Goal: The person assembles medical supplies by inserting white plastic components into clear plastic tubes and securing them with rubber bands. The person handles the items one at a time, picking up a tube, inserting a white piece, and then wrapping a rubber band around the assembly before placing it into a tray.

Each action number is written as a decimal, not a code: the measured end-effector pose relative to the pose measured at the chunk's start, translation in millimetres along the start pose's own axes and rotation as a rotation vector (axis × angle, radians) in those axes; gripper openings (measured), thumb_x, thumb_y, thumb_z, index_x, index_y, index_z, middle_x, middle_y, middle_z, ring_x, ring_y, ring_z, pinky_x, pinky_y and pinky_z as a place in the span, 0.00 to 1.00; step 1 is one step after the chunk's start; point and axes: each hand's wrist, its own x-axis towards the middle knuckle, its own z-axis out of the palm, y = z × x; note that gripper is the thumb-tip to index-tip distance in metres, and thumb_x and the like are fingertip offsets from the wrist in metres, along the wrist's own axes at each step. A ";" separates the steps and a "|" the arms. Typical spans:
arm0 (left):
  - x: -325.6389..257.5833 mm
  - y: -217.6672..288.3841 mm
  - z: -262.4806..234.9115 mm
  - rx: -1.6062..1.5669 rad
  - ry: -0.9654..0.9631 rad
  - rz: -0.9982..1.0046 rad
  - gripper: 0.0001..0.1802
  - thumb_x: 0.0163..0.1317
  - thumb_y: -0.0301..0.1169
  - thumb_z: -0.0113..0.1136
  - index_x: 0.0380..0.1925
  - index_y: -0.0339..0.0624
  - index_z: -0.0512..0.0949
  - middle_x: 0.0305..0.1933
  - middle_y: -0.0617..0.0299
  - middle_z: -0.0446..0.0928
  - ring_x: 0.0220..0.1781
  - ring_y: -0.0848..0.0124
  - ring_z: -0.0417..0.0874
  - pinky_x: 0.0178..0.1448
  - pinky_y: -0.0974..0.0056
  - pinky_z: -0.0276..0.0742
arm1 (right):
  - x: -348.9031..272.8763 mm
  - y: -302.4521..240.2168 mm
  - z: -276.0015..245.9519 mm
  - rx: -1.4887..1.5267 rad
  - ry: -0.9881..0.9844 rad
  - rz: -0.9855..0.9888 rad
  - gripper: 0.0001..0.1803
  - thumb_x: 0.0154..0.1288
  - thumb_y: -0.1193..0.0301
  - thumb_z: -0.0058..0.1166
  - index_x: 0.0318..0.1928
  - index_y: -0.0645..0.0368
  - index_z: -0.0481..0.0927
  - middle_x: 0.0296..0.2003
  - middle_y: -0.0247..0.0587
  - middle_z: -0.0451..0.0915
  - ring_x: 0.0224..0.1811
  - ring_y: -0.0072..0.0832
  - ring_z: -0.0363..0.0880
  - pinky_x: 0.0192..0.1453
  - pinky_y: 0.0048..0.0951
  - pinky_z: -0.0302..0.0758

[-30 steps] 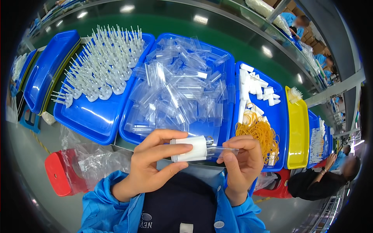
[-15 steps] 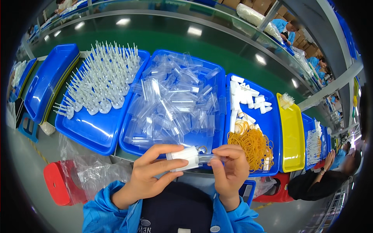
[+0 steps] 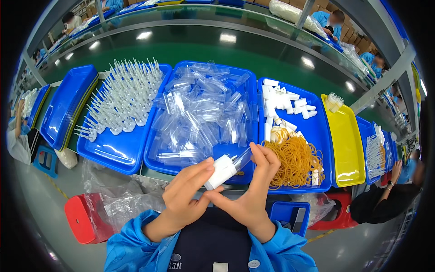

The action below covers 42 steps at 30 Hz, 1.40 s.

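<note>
My left hand [image 3: 190, 192] is closed around a white plastic cylinder [image 3: 222, 172], tilted up to the right. A clear plastic tube [image 3: 243, 159] extends from its upper end, with a thin white tip just visible there. My right hand [image 3: 249, 195] spans the pair lengthwise. Its index finger touches the tube's far end, and its thumb lies by the cylinder's base, near my left thumb. Beyond my hands is a blue tray [image 3: 210, 176] of clear plastic tubes [image 3: 195, 109]. Orange rubber bands [image 3: 294, 158] lie in a pile to the right of my right hand.
White plastic parts [image 3: 281, 97] share the rubber bands' blue tray [image 3: 324, 149]. A left tray [image 3: 115, 154] holds upright white stems [image 3: 124, 97]. Farther right stands a yellow tray [image 3: 345, 149]. Red stools [image 3: 81, 220] and plastic bags are below; a co-worker [image 3: 380, 197] is at the right.
My right hand has gone from pinching the clear tube between thumb and fingers to spanning tube and cylinder. The assembly now tilts more upward. The view has shifted slightly.
</note>
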 end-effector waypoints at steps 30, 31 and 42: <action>4.4 -4.7 4.7 0.083 0.034 0.071 0.33 0.42 0.25 0.77 0.52 0.29 0.77 0.51 0.42 0.79 0.48 0.52 0.83 0.48 0.60 0.80 | -2.8 5.9 15.7 -0.096 0.034 -0.041 0.46 0.39 0.57 0.74 0.59 0.63 0.70 0.45 0.43 0.68 0.49 0.36 0.66 0.54 0.38 0.58; 4.1 -5.3 6.1 0.078 0.035 0.074 0.33 0.42 0.25 0.77 0.52 0.29 0.77 0.51 0.41 0.79 0.48 0.52 0.83 0.48 0.60 0.80 | -4.0 8.8 16.8 -0.115 0.048 -0.066 0.44 0.38 0.58 0.74 0.57 0.62 0.72 0.43 0.42 0.69 0.47 0.35 0.68 0.55 0.39 0.58; 5.4 -8.4 -2.6 -0.061 0.104 -0.183 0.30 0.45 0.22 0.75 0.51 0.29 0.77 0.52 0.41 0.78 0.50 0.57 0.83 0.48 0.63 0.83 | 10.9 13.8 8.5 -0.108 -0.021 -0.138 0.37 0.46 0.59 0.70 0.57 0.63 0.74 0.42 0.41 0.76 0.45 0.36 0.73 0.58 0.44 0.60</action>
